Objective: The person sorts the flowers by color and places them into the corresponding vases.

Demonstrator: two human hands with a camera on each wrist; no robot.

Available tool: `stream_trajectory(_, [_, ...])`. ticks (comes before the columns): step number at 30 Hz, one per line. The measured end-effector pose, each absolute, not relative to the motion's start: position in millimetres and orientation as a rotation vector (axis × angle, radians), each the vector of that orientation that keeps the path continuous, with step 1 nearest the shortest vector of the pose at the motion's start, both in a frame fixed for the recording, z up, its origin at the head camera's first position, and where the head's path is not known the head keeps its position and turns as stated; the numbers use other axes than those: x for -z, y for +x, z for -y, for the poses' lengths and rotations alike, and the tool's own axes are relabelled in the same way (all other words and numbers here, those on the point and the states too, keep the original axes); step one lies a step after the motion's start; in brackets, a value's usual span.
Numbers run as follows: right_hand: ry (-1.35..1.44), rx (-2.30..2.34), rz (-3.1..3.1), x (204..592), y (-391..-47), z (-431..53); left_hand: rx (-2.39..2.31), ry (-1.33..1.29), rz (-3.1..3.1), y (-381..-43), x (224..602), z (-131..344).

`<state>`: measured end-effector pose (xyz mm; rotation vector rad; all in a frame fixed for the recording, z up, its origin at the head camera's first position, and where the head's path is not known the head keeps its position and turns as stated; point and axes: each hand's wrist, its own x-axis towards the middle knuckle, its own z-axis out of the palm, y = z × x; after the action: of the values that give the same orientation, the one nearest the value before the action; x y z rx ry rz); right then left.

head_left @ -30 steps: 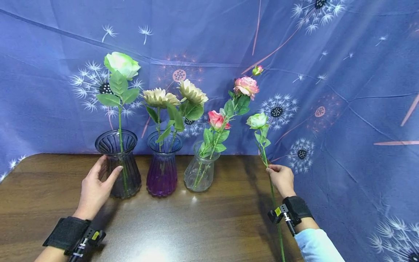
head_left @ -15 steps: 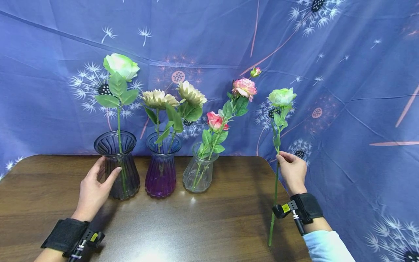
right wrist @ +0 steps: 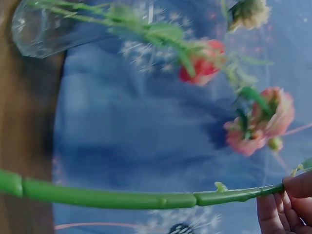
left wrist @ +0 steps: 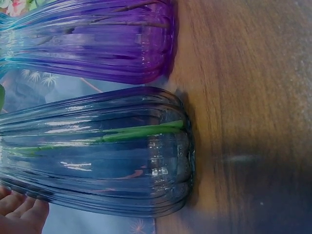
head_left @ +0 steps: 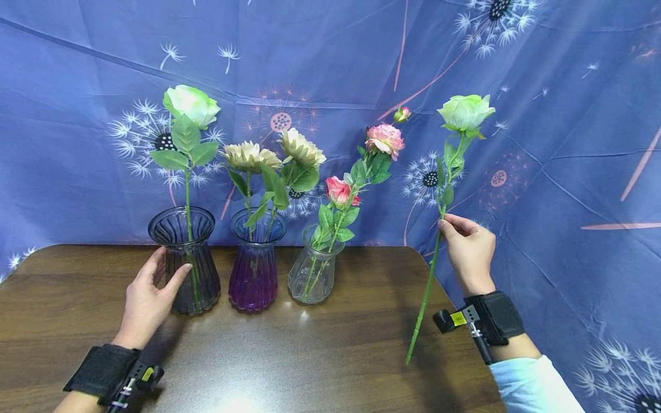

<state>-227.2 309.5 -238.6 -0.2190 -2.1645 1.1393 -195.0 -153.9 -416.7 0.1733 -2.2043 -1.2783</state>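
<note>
My left hand (head_left: 148,292) grips the side of a dark grey ribbed glass vase (head_left: 198,287), thumb across its front. Inside that vase stands one pale green rose (head_left: 192,105), its stem (left wrist: 141,130) visible through the glass in the left wrist view. At the right, my right hand (head_left: 469,249) pinches the stem of a second pale green rose (head_left: 466,113) between thumb and fingers. The bloom is up and the stem (head_left: 426,298) slants down to the left, its lower end in the air above the table. In the right wrist view the stem (right wrist: 112,198) crosses the lower part.
A purple-blue vase (head_left: 254,275) with two cream flowers (head_left: 302,147) stands beside the grey one. Right of it, a clear vase (head_left: 312,278) holds a red rose (head_left: 341,190) and a pink flower (head_left: 385,139). Behind the wooden table (head_left: 310,367) hangs a blue dandelion-print cloth (head_left: 330,51).
My right hand has lifted the rose upward and to the right, and the lower end of its stem now swings left. The left hand stays on the grey vase.
</note>
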Motion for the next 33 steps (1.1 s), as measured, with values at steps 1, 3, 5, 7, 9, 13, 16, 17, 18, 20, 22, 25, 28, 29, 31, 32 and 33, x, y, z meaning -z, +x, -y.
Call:
stream_trajectory(1, [-0.209, -1.156, 2.156, 234, -226, -307, 1.277, 0.176, 2.209, -195, 416, 154])
stream_trajectory(3, [-0.186, -1.178, 2.134, 225, -225, -302, 1.272, 0.181, 2.218, -194, 416, 155])
stream_trajectory(5, [-0.157, -1.201, 2.113, 217, -225, -297, 1.261, 0.187, 2.224, -194, 415, 156])
stream_trajectory(7, [-0.125, -1.224, 2.095, 209, -225, -292, 1.253, 0.186, 2.220, -194, 415, 156])
stream_trajectory(9, [-0.096, -1.248, 2.082, 203, -225, -287, 1.248, 0.184, 2.217, -194, 415, 156])
stream_trajectory(13, [-0.046, -1.279, 2.068, 191, -226, -275, 1.244, 0.177, 2.216, -195, 414, 156])
stream_trajectory(16, [-0.005, -1.320, 2.040, 183, -228, -266, 1.242, 0.178, 2.215, -195, 415, 156])
stream_trajectory(17, [0.012, -1.338, 2.024, 180, -229, -263, 1.241, 0.179, 2.214, -195, 415, 156])
stream_trajectory(18, [0.026, -1.357, 2.009, 178, -229, -259, 1.241, 0.177, 2.212, -194, 415, 156])
stream_trajectory(20, [0.060, -1.384, 1.979, 173, -230, -252, 1.242, 0.173, 2.207, -194, 415, 155])
stream_trajectory(22, [0.091, -1.405, 1.959, 168, -231, -245, 1.246, 0.169, 2.200, -195, 415, 155])
stream_trajectory(25, [0.146, -1.411, 1.948, 160, -232, -232, 1.249, 0.164, 2.196, -195, 415, 154])
stream_trajectory(28, [0.208, -1.418, 1.933, 152, -231, -219, 1.243, 0.165, 2.194, -195, 416, 154])
stream_trajectory(29, [0.228, -1.418, 1.928, 150, -231, -215, 1.240, 0.163, 2.194, -195, 416, 154])
stream_trajectory(31, [0.259, -1.442, 1.918, 146, -231, -206, 1.238, 0.161, 2.192, -195, 417, 153])
stream_trajectory(32, [0.275, -1.461, 1.908, 144, -231, -202, 1.240, 0.159, 2.192, -195, 417, 153])
stream_trajectory(33, [0.288, -1.487, 1.894, 142, -231, -198, 1.243, 0.155, 2.193, -195, 417, 153])
